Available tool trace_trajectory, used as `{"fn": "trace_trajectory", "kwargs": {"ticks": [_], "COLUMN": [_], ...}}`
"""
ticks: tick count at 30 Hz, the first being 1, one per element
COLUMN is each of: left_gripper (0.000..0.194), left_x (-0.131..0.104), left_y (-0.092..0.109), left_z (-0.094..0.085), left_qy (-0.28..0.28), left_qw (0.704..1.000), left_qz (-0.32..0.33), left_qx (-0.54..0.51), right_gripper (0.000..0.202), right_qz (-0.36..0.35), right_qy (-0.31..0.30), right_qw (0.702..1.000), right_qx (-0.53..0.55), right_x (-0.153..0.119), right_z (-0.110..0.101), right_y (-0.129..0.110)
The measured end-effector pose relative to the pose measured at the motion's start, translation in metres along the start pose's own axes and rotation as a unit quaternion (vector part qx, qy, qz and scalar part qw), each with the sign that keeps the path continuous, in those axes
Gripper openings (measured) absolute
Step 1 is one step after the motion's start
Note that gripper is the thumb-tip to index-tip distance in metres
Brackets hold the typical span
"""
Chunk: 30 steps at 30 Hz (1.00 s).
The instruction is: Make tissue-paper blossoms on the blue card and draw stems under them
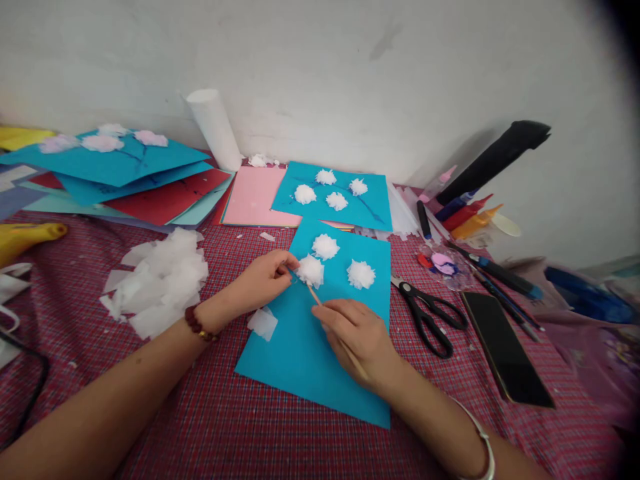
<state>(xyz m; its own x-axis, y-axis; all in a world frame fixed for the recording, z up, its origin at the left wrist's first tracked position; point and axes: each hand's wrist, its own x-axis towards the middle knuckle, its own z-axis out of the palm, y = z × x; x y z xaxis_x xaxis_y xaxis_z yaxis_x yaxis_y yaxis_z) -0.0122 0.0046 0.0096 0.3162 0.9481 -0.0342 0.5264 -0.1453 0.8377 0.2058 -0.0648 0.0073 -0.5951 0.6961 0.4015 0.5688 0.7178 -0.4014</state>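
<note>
Three fluffy white flowers of thin paper (325,247) lie on the upper part of a bright blue rectangular paper sheet (305,367). The right hand (356,337) has its fingers clamped on a thin light-wood stick (315,295), whose tip meets the lower left flower (311,269). At this flower's left edge, the left hand (276,275) bends its fingers close together; whether they pinch it, I cannot tell.

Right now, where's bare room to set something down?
Red checked cloth between left forearm and right forearm, in front of the nearest blue paper sheet; that sheet's near end too. Crowded: right, black-handled scissors, flat black phone; left, fluffy white tissue pile; back, blue flower card over pink paper.
</note>
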Motion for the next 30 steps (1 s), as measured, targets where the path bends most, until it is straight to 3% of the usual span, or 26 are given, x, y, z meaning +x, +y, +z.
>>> {"fn": "trace_trajectory", "kwargs": {"ticks": [4,8,12,14,18,22,27,30], "left_gripper": [0.024,0.015,0.009,0.013,0.011,0.005,0.009,0.010], "left_x": [0.000,-0.006,-0.019,-0.025,-0.035,-0.036,-0.032,-0.031], "left_y": [0.000,0.005,0.011,0.013,0.015,0.012,0.016,0.023], "left_z": [-0.005,-0.028,-0.055,-0.059,-0.053,-0.047,-0.059,-0.067], "left_qy": [-0.027,-0.048,-0.218,-0.272,-0.240,-0.219,-0.287,-0.275], "left_qw": [0.997,0.988,0.976,0.958,0.947,0.946,0.944,0.959], "left_qz": [-0.031,-0.034,-0.018,-0.006,0.033,0.048,0.058,0.046], "left_qx": [-0.069,-0.142,-0.007,0.086,0.209,0.235,0.154,0.051], "right_gripper": [0.019,0.020,0.021,0.021,0.021,0.021,0.022,0.022], "right_qz": [0.122,0.229,0.235,0.231,0.235,0.239,0.236,0.237], "right_qy": [0.092,0.122,0.104,0.087,0.073,0.065,0.076,0.101], "right_qw": [0.973,0.922,0.903,0.902,0.900,0.895,0.896,0.893], "right_qx": [0.172,0.286,0.344,0.354,0.360,0.370,0.368,0.370], "right_x": [-0.001,0.002,0.005,0.005,0.005,0.005,0.006,0.007], "right_z": [-0.005,-0.002,0.003,0.003,0.004,0.004,0.004,0.005], "right_y": [0.002,0.012,0.017,0.017,0.016,0.017,0.018,0.019]}}
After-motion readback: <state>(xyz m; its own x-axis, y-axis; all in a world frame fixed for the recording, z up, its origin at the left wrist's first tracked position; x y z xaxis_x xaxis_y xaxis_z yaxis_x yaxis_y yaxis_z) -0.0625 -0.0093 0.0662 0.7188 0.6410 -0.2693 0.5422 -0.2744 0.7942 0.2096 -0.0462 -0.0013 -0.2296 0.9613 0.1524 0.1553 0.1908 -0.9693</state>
